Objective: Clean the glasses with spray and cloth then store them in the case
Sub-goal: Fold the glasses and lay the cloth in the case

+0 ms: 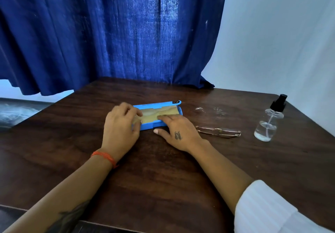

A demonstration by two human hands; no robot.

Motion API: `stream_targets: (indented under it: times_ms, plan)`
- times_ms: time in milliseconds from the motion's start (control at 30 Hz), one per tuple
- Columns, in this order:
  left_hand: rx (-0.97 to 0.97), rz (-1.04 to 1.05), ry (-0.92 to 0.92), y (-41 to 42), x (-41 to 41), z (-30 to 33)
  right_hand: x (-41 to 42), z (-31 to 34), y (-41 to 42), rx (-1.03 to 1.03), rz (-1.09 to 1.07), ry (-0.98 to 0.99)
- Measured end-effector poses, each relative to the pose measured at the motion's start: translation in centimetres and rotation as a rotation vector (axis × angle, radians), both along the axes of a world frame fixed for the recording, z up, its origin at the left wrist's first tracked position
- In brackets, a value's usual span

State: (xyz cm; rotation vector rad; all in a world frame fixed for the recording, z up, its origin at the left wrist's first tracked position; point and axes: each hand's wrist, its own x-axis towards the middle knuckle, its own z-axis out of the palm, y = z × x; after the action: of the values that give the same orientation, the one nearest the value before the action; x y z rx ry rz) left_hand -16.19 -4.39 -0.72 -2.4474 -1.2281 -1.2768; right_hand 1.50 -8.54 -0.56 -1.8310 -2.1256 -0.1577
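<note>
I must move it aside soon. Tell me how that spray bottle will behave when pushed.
The spray bottle probably tips rather than slides: it stands tall on a narrow base. It looks light, only the bottom holds liquid. Its clear, smooth wall may be slippery.

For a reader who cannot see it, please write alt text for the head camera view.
Both hands work at an open blue glasses case on a dark wooden table: the left hand pinches the yellowish cloth inside, the right hand presses it. Folded glasses and a spray bottle lie right.

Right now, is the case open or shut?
Open: the blue case has its lid raised behind, and the yellowish cloth shows inside.
</note>
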Motion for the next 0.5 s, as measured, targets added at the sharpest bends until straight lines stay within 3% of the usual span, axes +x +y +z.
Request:
stream_targets:
  times_ms: [100,200,300,400,500]
  plan:
    - [0.050,-0.024,0.256,-0.4,0.4,-0.5,0.3,-0.2,0.0,-0.033,0.011,-0.012]
    - [-0.088,-0.019,0.390,-0.7,0.4,-1.0,0.5,-0.2,-0.1,-0.051,0.037,-0.021]
    - [-0.046,-0.072,0.357,-1.0,0.0,-0.6,0.6,0.1,-0.4,-0.025,0.071,-0.020]
    - [0.095,-0.129,0.208,-1.3,-0.3,0.3,0.2,0.6,-1.1,0.094,0.085,-0.021]
    - [0.154,-0.050,0.132,-0.8,-0.2,0.8,-1.0,0.4,-2.3,0.065,0.128,-0.018]
